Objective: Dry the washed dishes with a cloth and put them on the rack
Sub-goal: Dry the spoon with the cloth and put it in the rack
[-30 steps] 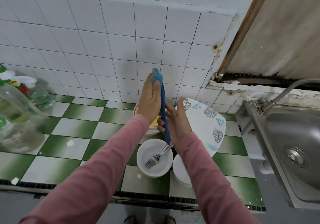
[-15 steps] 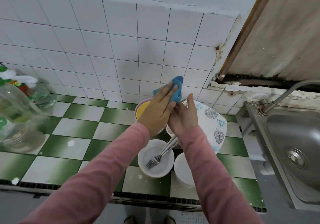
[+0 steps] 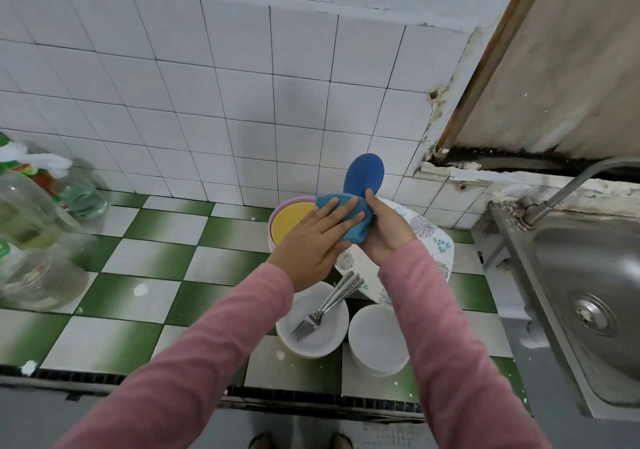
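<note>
One cloth (image 3: pixel 353 228), one blue spatula (image 3: pixel 365 174)

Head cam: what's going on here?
A person is drying a blue utensil with a teal cloth. The right hand grips the cloth-wrapped handle, and the left hand presses flat fingers on the cloth. On the tiled counter below sit a white bowl holding forks, another white dish, a leaf-patterned plate and stacked coloured dishes. No rack is in view.
</note>
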The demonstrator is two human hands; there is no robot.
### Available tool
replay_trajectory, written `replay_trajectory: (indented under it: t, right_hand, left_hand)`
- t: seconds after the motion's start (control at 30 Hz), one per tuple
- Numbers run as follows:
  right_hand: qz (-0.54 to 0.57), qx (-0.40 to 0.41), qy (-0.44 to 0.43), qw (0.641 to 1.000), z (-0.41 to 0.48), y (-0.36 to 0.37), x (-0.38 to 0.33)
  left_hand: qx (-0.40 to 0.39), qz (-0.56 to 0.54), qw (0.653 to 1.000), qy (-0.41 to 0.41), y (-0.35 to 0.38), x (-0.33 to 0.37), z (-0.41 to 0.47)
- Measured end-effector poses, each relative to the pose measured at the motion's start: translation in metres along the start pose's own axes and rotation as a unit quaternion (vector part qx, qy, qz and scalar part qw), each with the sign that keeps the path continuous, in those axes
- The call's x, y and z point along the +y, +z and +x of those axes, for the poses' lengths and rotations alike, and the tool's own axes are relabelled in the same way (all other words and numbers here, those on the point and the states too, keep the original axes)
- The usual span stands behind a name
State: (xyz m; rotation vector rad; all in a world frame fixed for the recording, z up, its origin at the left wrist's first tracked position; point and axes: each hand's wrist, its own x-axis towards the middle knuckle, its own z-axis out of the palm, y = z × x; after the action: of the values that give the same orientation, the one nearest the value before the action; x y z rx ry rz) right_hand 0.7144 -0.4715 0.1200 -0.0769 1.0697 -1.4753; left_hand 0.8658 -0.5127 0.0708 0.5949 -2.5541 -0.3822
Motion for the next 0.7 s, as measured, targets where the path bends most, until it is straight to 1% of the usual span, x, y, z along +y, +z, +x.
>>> replay_trajectory:
  t: [0.1,0.27,0.37,0.43,0.47,0.5,0.53,0.6,0.67,0.7]
  right_hand:
    - [-0.012,0.002,0.003,1.000,-0.002,-0.002,-0.010]
    - [-0.005,-0.018,-0.052,0.998,0.000,-0.007,-0.026]
    - [0.019,-0.011,-0.071,0.997,0.002,-0.009,-0.033]
    - [0.028,-0.006,-0.086,0.996,0.000,-0.009,-0.038]
    - [0.027,-0.002,-0.094,0.995,0.000,-0.010,-0.039]
    - [0.022,0.003,-0.101,0.995,-0.001,-0.010,-0.041]
    - [0.009,0.009,-0.108,0.994,-0.003,-0.010,-0.041]
    - [-0.049,0.028,-0.126,0.990,-0.007,-0.010,-0.037]
    - [-0.128,0.049,-0.149,0.979,-0.010,-0.010,-0.029]
    - [-0.165,0.057,-0.154,0.972,-0.011,-0.010,-0.025]
  left_hand:
    - [-0.007,-0.021,1.000,-0.002,0.001,0.002,-0.003]
    - [0.021,-0.103,0.994,-0.019,-0.002,0.010,-0.004]
    - [0.055,-0.167,0.982,-0.075,-0.004,0.019,-0.002]
    - [0.063,-0.238,0.960,-0.132,-0.006,0.022,0.003]
    - [0.069,-0.277,0.944,-0.165,-0.007,0.025,0.006]
    - [0.081,-0.320,0.921,-0.207,-0.010,0.029,0.009]
    - [0.102,-0.367,0.889,-0.253,-0.014,0.032,0.013]
    - [0.146,-0.442,0.813,-0.350,-0.019,0.035,0.019]
    - [0.155,-0.498,0.730,-0.441,-0.020,0.030,0.023]
    - [0.160,-0.528,0.687,-0.474,-0.019,0.025,0.026]
